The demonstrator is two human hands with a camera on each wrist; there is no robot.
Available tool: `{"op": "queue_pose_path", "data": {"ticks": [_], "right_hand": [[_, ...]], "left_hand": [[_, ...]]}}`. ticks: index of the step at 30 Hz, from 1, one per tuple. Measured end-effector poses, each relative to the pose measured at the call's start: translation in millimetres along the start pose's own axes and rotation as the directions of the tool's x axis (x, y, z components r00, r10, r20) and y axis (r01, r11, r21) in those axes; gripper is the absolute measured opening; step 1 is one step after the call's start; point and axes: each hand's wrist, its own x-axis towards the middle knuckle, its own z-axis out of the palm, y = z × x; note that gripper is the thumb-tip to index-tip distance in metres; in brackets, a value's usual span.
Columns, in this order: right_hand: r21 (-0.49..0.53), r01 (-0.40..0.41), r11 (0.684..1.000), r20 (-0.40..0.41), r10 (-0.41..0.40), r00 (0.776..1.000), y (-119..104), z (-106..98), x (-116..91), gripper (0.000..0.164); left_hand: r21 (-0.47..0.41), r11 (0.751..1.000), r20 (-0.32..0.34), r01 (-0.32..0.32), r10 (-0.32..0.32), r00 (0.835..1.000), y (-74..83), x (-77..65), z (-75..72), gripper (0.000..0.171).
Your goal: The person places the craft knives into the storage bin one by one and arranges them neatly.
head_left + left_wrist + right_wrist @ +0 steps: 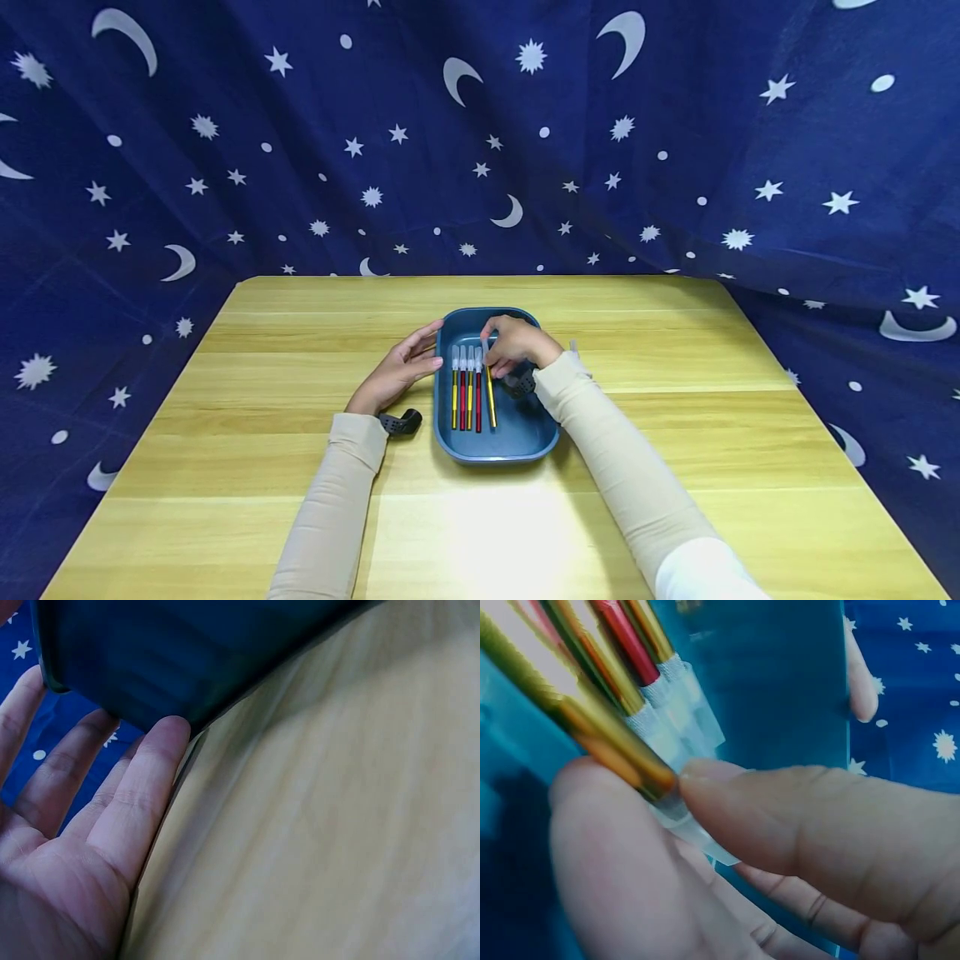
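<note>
A blue rectangular tray (528, 442) sits on the table, with several capped craft knives (469, 400) side by side in its left part, gold and red handles alternating, clear caps toward the far end. Just right of that row, my right hand (517, 342) pinches another gold craft knife (491, 402) near its cap between thumb and fingertips. The right wrist view shows the thumb and a finger at the collar end of the gold handle (577, 697). At the tray's left side rests my left hand (401, 367), fingers extended and touching the outer wall (172, 667).
The wooden table (300, 492) extends around the tray on every side. Behind it hangs a dark blue cloth (420, 217) with moons and stars. A black wrist camera (405, 422) is strapped at the left wrist.
</note>
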Motion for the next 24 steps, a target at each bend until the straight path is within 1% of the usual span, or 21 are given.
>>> {"op": "queue_pose_path", "data": {"ticks": [9,17,20,24], "right_hand": [[-0.014,-0.039,0.999,-0.020,0.039,0.999,2.5,4.6,4.6,0.034],[-0.028,-0.040,0.999,-0.043,0.039,0.998,4.5,6.2,8.0,0.032],[-0.036,-0.042,0.998,-0.049,0.040,0.998,4.0,6.6,6.8,0.033],[-0.042,-0.043,0.998,-0.053,0.041,0.998,3.6,6.3,4.4,0.040]], "left_hand": [[-0.006,1.000,0.000,0.000,0.000,1.000,0.1,1.0,1.2,0.073],[-0.013,1.000,0.012,-0.008,0.008,1.000,0.1,1.1,1.0,0.073],[-0.014,1.000,0.012,-0.009,0.010,1.000,0.0,0.9,0.7,0.073],[-0.016,1.000,0.013,-0.010,0.010,1.000,0.4,-0.2,0.1,0.073]]}}
